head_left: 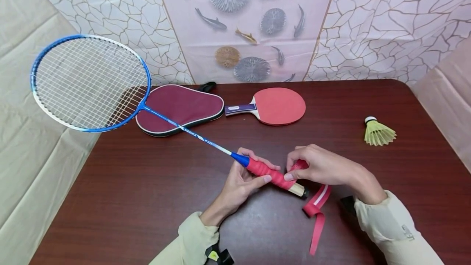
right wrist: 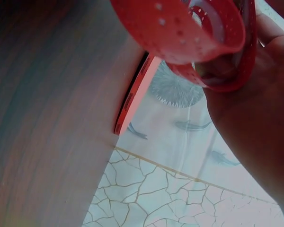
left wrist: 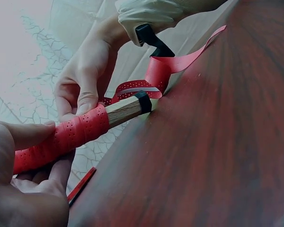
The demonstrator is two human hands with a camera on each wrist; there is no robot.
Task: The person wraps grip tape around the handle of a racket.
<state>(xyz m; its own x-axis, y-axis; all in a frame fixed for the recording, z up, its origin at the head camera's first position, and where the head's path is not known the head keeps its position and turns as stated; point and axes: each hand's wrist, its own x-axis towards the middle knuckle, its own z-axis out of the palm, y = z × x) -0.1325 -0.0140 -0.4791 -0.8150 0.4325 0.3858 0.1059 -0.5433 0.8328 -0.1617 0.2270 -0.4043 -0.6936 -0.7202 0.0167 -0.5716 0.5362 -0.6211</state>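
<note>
A blue and white badminton racket (head_left: 206,139) is held up over the table, its head at the upper left and its handle toward the lower right. My left hand (head_left: 241,181) grips the handle, thumb on top. Red perforated grip tape (left wrist: 80,132) winds round most of the handle; bare wood and a dark end cap (left wrist: 143,102) show at the butt. My right hand (head_left: 320,165) pinches the tape beside the lowest wrap. From there the loose tape end (head_left: 317,228), with a white strip on its back, curls down to the table. In the right wrist view, tape loops (right wrist: 194,42) hide the fingertips.
A maroon paddle case (head_left: 180,105) lies at the back left, under the racket's shaft. Next to it is a red table tennis paddle (head_left: 279,106). A yellow shuttlecock (head_left: 379,132) rests at the right. A patterned cloth (head_left: 250,32) hangs behind the brown table (head_left: 147,199).
</note>
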